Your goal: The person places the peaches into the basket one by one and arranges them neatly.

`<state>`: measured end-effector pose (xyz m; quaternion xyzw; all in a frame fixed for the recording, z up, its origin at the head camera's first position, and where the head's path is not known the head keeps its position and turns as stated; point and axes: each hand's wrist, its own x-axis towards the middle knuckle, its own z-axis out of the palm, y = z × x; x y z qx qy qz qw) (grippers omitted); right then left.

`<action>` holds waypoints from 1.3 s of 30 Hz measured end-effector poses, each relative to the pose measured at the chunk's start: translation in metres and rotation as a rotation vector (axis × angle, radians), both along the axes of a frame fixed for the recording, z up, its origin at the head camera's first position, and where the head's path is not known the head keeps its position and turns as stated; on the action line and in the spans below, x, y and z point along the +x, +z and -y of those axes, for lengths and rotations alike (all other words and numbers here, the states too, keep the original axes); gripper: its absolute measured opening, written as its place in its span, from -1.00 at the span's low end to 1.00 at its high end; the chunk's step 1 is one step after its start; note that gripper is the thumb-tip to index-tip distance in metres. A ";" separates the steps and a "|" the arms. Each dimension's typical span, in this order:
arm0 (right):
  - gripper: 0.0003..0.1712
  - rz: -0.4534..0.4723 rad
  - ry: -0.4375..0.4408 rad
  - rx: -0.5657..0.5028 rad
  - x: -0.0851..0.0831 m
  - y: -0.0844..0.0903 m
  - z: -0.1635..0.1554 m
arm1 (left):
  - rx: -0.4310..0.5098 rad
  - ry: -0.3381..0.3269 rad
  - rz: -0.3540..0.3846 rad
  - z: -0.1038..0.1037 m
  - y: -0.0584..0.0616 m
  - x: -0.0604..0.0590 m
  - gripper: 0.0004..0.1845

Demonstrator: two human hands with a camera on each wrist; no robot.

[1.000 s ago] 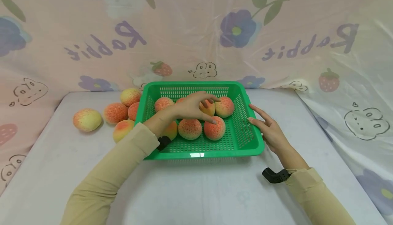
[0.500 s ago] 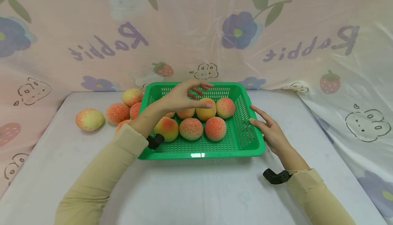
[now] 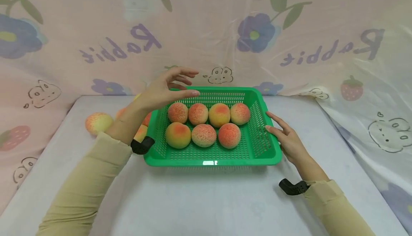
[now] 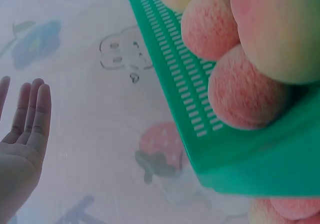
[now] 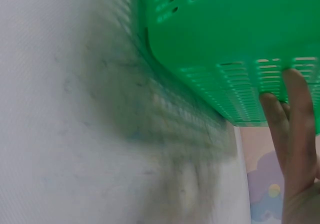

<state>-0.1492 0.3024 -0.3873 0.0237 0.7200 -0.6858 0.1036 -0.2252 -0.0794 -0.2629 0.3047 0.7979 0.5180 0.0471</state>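
Observation:
A green plastic basket (image 3: 210, 162) holds several peaches in two rows, including a red-orange peach (image 3: 229, 136) at the front right. My left hand (image 3: 165, 87) is raised over the basket's back left corner, fingers extended and holding nothing. In the left wrist view the left hand (image 4: 25, 139) shows at the left edge, apart from the basket's rim. My right hand (image 3: 291, 143) grips the basket's right rim, with the thumb on top. Seen from the right wrist, its fingers (image 5: 300, 129) lie against the slotted outer wall (image 5: 240, 78).
Left of the basket, more peaches lie on the white table (image 3: 206, 200), one a yellowish peach (image 3: 99, 123); my left forearm partly hides the others. A printed curtain (image 3: 199, 32) hangs along the back of the table and both sides.
My left hand has moved up and left from over the peaches to the basket's back left corner, uncovering the fruit inside. The right hand keeps its place on the rim.

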 end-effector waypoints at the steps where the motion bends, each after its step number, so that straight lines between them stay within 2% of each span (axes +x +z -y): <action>1: -0.30 0.000 -0.002 0.004 0.000 0.000 -0.001 | 0.001 0.012 -0.006 0.003 0.000 0.000 -0.43; 6: -0.30 -0.001 -0.009 0.015 0.002 0.000 -0.002 | 0.021 0.071 -0.029 0.016 0.001 -0.002 -0.46; 16: -0.30 0.003 -0.014 0.017 0.001 -0.001 -0.003 | 0.014 0.194 0.000 0.055 0.005 -0.002 -0.47; 22: -0.31 -0.004 -0.016 0.012 0.001 0.000 -0.003 | 0.046 0.258 -0.001 0.074 0.002 0.000 -0.50; 28: -0.30 0.001 -0.014 0.000 0.000 0.000 -0.003 | 0.022 0.301 0.005 0.089 -0.002 0.000 -0.51; 33: -0.31 0.008 -0.022 -0.004 0.000 0.000 -0.003 | -0.017 0.354 0.043 0.103 -0.010 0.001 -0.52; 39: -0.31 0.013 -0.007 0.008 -0.001 0.000 -0.001 | -0.155 0.462 0.124 0.127 -0.030 0.001 -0.48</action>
